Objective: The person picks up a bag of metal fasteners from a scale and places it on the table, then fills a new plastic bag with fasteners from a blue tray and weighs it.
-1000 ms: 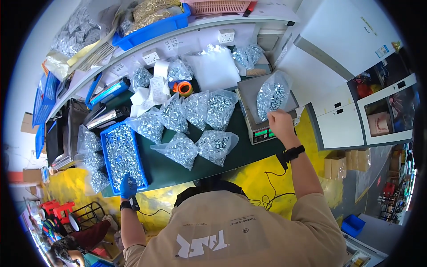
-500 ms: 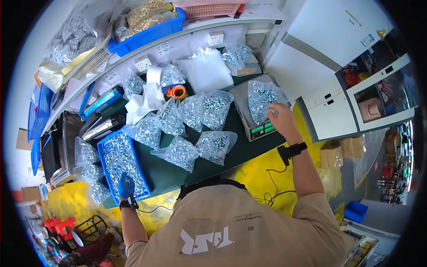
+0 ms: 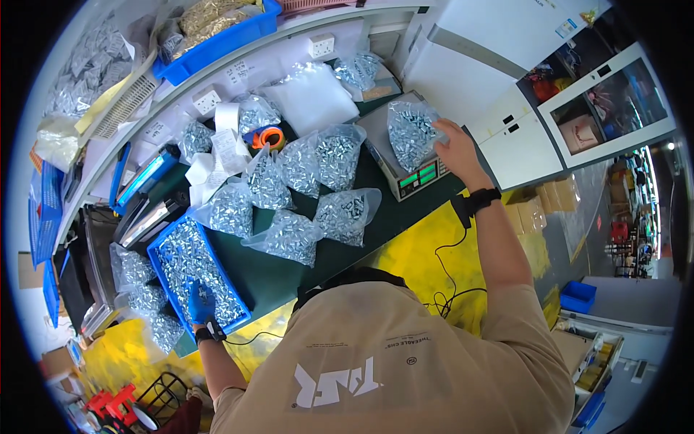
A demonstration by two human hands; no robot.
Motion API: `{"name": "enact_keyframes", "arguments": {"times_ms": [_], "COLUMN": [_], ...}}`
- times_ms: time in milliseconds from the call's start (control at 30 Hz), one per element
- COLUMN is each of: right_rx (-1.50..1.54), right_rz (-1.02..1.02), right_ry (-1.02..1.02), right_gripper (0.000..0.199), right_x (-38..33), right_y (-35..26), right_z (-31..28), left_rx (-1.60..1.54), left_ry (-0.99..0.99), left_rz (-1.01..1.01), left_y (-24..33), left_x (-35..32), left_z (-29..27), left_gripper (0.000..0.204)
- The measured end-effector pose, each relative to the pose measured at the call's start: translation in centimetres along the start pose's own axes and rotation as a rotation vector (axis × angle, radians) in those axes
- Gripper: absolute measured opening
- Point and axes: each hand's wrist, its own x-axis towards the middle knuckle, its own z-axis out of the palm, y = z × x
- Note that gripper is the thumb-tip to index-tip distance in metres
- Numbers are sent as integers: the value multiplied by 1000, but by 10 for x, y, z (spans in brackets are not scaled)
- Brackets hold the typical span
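My right hand (image 3: 455,148) rests against a clear bag of small metal parts (image 3: 410,132) that lies on a grey weighing scale (image 3: 402,160) with a green display. My left hand (image 3: 200,302), in a blue glove, reaches into a blue tray (image 3: 165,247) heaped with loose metal parts. Whether its fingers hold any parts is hidden. Several filled clear bags (image 3: 318,184) lie on the green bench top (image 3: 269,273) between the tray and the scale.
A roll of orange tape (image 3: 271,137), white paper slips (image 3: 225,148) and an empty clear bag (image 3: 312,94) lie further back. A blue bin (image 3: 217,40) stands on the white shelf. More filled bags (image 3: 141,286) sit left of the tray. White cabinets (image 3: 506,79) stand right.
My right hand has stayed on the bag on the scale while the view shifted. My left hand has moved a little further into the blue tray.
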Motion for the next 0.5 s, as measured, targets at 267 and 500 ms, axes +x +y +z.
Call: {"name": "enact_keyframes", "arguments": {"times_ms": [267,500], "right_rx": [18,-14], "right_rz": [-22,-58], "right_ry": [-87,-102], "right_gripper": [37,32], "right_x": [-17,-47], "right_y": [8,1], "right_z": [16,27], "left_rx": [241,953], "left_ry": [126,-391], "left_rz": [190,288], "left_y": [1,-38], "left_x": [-27,-55], "left_z": [133,357], "left_gripper": [14,31]}}
